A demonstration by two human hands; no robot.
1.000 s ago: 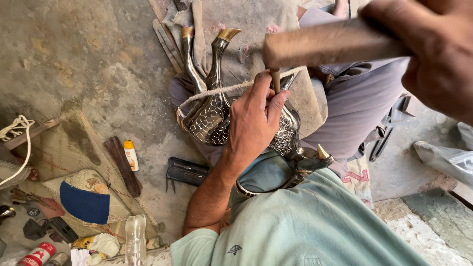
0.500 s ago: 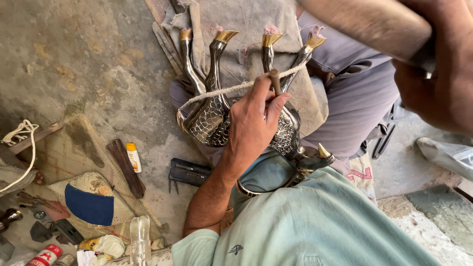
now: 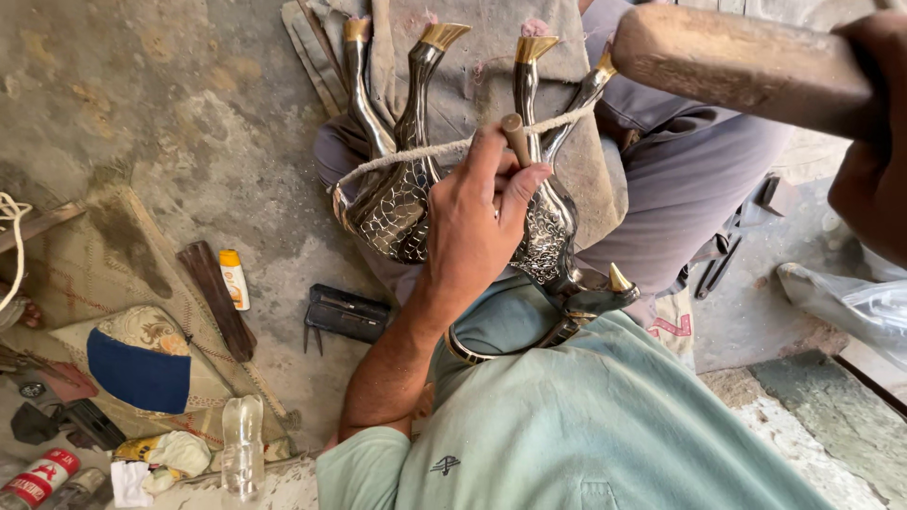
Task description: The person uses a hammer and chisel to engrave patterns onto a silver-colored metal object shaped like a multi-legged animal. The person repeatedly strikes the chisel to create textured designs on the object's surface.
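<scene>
Rough grey concrete floor (image 3: 142, 104) carries a small yellow tube (image 3: 233, 279) and a black clamp tool (image 3: 345, 314) at left. On the lap, engraved silver scabbards with brass tips (image 3: 397, 189) lie tied with cord. Left hand (image 3: 477, 227) pinches a slim chisel (image 3: 516, 140) against their patterned part; right hand (image 3: 874, 151) grips a raised wooden mallet (image 3: 746, 66). Much patterning looks finished, upper stems plain.

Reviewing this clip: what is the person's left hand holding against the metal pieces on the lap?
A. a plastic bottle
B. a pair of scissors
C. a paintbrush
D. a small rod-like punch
D: the left hand pinches a small rod-like punch upright over the engraved metal pieces, while the right hand holds a wooden mallet above it.
</scene>
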